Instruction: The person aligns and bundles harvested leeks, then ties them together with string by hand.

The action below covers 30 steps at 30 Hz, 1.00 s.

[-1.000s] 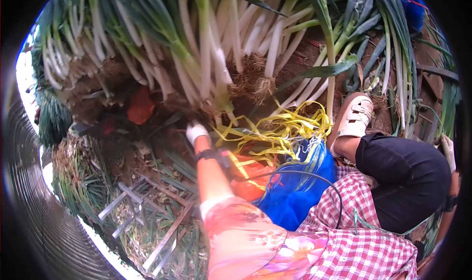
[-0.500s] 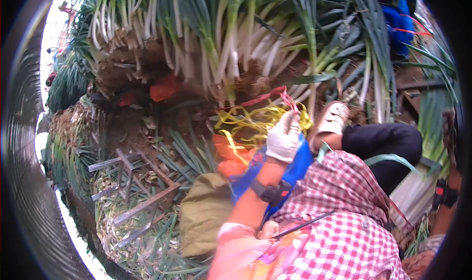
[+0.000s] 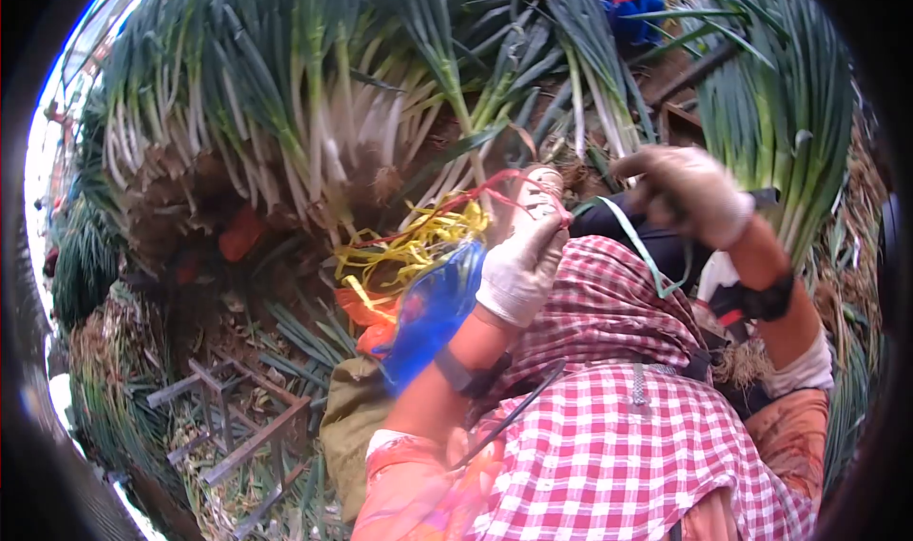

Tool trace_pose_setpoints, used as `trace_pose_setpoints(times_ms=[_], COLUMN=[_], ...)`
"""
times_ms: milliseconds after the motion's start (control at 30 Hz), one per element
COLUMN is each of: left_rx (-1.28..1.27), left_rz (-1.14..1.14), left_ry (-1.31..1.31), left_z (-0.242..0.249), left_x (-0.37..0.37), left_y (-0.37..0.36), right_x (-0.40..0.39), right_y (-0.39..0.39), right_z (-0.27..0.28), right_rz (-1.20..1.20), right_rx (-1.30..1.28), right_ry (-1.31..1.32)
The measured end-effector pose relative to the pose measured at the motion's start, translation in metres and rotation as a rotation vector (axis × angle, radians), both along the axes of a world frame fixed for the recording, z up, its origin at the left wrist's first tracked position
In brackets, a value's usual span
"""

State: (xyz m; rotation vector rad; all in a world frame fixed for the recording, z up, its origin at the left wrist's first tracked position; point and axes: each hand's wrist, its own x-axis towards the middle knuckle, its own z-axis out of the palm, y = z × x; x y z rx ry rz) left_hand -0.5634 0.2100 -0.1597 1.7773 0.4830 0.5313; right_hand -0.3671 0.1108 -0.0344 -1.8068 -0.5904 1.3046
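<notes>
My left hand [image 3: 521,270], in a whitish glove, pinches a red plastic strip [image 3: 483,191] in front of my checked apron [image 3: 609,427]. The strip trails left over a tangle of yellow strips [image 3: 418,241]. Beside my left wrist hangs a blue plastic bag [image 3: 433,303], with an orange bag [image 3: 369,318] next to it. My right hand [image 3: 692,197], also gloved, is raised over my dark-trousered leg; its fingers are smeared by motion. Below it, a pale green strip [image 3: 637,243] loops across my lap. A large bundle of long green onions [image 3: 780,132] lies to its right.
A thick row of green onions [image 3: 304,94] with white stalks and soiled roots lines the far side. A frame of wooden or metal bars [image 3: 257,436] stands at lower left, near an olive cloth or sack [image 3: 352,417]. A blue bundle [image 3: 628,7] lies at the top.
My view has turned right. My right hand has come up from the right edge towards my left hand. My left hand still pinches the red strip.
</notes>
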Motion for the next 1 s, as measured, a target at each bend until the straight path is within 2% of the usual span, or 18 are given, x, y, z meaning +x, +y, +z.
trace_pose_setpoints(times_ms=[67, 133, 167, 267, 333, 400, 467, 533, 633, 667, 733, 767, 800, 867, 900, 933, 967, 1000], left_rx=[0.187, 0.269, 0.266, 0.325, 0.264, 0.235, 0.076, 0.013, -0.226, -0.206, 0.092, 0.070, 0.370, 0.405, 0.227, 0.115, -0.001, -0.115], left_rz=[-0.144, -0.203, -0.221, -0.260, -0.191, -0.224, -0.209, -0.214, -0.229, -0.274, -0.337, -0.347, -0.350, -0.331, -0.307, -0.339, -0.369, -0.397], left_ry=[-0.089, 0.005, -0.002, 0.028, -0.006, 0.016, 0.141, 0.101, 0.263, 0.297, 0.311, 0.431, 0.498, 0.295, 0.184, 0.141, 0.099, 0.060], left_z=[0.019, 0.034, 0.033, 0.019, 0.006, 0.008, 0.005, -0.001, -0.027, -0.025, -0.039, -0.039, -0.015, 0.022, 0.016, 0.033, 0.051, 0.068], left_x=[0.010, 0.015, 0.015, 0.014, 0.014, 0.014, 0.010, 0.006, -0.002, 0.001, 0.011, 0.017, 0.032, 0.063, 0.078, 0.092, 0.105, 0.118], left_y=[-0.002, -0.003, -0.003, -0.006, -0.009, -0.009, -0.007, -0.004, -0.001, 0.003, 0.015, 0.021, 0.025, 0.025, 0.025, 0.017, 0.008, -0.001], right_x=[-0.023, -0.025, -0.025, -0.017, -0.020, -0.012, 0.008, 0.032, 0.075, 0.086, 0.099, 0.104, 0.107, 0.106, 0.102, 0.098, 0.094, 0.073], right_y=[0.016, 0.014, 0.013, 0.010, 0.012, 0.013, 0.012, 0.010, -0.002, -0.006, -0.012, -0.014, -0.016, -0.017, -0.017, -0.015, -0.017, -0.011], right_z=[-0.018, -0.036, -0.043, -0.049, -0.046, -0.043, -0.042, -0.027, -0.009, 0.000, 0.017, 0.024, 0.032, 0.039, 0.038, 0.035, 0.030, 0.035], right_rz=[-0.136, 0.087, 0.084, -0.109, -0.368, -0.480, -0.596, -0.708, -0.772, -0.770, -0.766, -0.744, -0.717, -0.763, -0.713, -0.654, -0.560, -0.687], right_rx=[-0.277, -0.134, -0.044, -0.026, 0.129, 0.228, 0.335, 0.347, 0.545, 0.607, 0.650, 0.714, 0.778, 0.771, 0.773, 0.773, 0.803, 0.732], right_ry=[0.235, 0.056, 0.018, 0.169, 0.351, 0.364, 0.297, 0.146, 0.179, 0.183, 0.115, 0.077, 0.040, 0.124, 0.100, 0.085, 0.212, 0.160])
